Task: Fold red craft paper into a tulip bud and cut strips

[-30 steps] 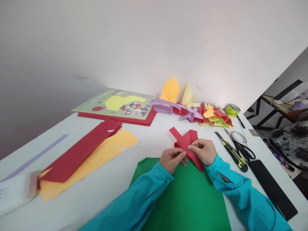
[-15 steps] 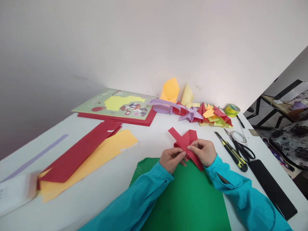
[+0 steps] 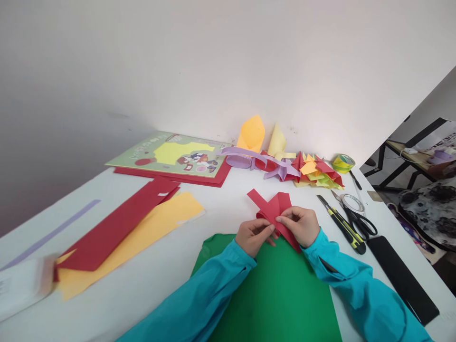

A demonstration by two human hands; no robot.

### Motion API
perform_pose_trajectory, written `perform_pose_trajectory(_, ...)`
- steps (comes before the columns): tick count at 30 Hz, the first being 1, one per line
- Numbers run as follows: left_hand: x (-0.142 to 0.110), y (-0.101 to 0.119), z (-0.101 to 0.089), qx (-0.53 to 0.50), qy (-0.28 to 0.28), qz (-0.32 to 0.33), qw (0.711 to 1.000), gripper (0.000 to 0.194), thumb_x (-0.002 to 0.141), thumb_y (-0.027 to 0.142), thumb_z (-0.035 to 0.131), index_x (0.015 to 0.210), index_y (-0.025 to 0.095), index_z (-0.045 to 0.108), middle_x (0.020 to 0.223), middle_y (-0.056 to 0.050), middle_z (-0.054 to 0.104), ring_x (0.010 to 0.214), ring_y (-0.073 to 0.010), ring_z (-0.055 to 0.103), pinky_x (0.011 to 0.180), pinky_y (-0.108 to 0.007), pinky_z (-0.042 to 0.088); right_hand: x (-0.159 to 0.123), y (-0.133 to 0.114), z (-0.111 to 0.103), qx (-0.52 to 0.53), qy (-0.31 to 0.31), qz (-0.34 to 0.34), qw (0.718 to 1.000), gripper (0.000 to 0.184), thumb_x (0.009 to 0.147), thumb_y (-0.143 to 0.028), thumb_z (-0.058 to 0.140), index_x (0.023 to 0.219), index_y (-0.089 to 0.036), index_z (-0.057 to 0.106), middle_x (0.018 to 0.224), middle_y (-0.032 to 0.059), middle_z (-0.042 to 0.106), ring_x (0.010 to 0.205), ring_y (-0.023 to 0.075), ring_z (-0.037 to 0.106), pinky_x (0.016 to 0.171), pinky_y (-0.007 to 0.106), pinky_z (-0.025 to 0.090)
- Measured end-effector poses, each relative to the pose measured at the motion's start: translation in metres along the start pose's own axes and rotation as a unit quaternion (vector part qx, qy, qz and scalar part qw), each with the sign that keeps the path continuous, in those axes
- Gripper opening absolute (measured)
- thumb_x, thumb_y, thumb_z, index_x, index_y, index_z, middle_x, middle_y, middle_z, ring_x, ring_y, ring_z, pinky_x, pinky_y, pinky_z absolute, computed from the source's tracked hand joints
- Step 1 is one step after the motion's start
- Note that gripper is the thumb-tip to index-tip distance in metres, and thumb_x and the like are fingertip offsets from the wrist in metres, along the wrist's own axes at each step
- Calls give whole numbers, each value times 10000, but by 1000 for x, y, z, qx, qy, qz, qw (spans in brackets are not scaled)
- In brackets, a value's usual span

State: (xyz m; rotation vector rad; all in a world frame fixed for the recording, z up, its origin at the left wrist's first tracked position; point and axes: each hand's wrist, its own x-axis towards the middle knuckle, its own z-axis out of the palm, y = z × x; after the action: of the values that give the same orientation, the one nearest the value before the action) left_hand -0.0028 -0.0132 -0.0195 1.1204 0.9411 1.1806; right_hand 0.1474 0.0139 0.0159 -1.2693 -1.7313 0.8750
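Note:
A folded red paper piece point(image 3: 272, 209), made of crossing strips and loops, is held between my two hands above the far edge of a green sheet point(image 3: 281, 294). My left hand point(image 3: 254, 235) pinches its lower left side between thumb and fingers. On the right, my right hand point(image 3: 299, 224) pinches the piece near where the strips cross, thumb and fingertips closed on it. One strip sticks out to the upper left and another end slants down under my right hand. The fingertips hide part of the folds.
Right of my hands lie a utility knife point(image 3: 342, 224), scissors point(image 3: 359, 223), a tape roll point(image 3: 352, 203) and a black flat case point(image 3: 402, 278). Folded paper shapes point(image 3: 317, 172) line the wall. Leftward are red strips point(image 3: 117, 228), orange paper point(image 3: 142, 242) and a picture pad point(image 3: 167, 154).
Both hands keep the same pinch on the red paper piece. Only a very slight shift of the whole view shows.

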Motion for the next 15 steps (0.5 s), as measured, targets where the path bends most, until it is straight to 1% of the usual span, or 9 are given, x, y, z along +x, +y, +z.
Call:
perform_pose_trajectory(8, -1, 0, -1, -10, -5, 6, 1000, 245, 711, 346, 659, 678, 103, 664, 583, -55, 671, 478, -148, 619, 496, -269, 538, 0, 0, -1, -27, -4, -34, 999, 174, 704, -350, 668, 633, -191, 661, 562, 17, 644, 498, 131, 545, 506, 251, 421)
perform_pose_trajectory(12, -1, 1, 0, -14, -8, 8, 1000, 244, 704, 349, 668, 667, 107, 668, 582, -58, 673, 477, -154, 624, 497, -270, 536, 0, 0, -1, -42, 5, -50, 998, 176, 709, -346, 669, 629, -190, 659, 562, 14, 644, 495, 124, 543, 500, 244, 418)
perform_pose_trajectory(15, -2, 3, 3, -26, 11, 10, 1000, 239, 671, 354, 698, 637, 119, 667, 563, -52, 670, 457, -154, 617, 477, -263, 528, -2, -1, 1, -49, 23, -55, 997, 165, 696, -333, 683, 625, -188, 650, 554, 5, 637, 489, 119, 540, 493, 238, 415)
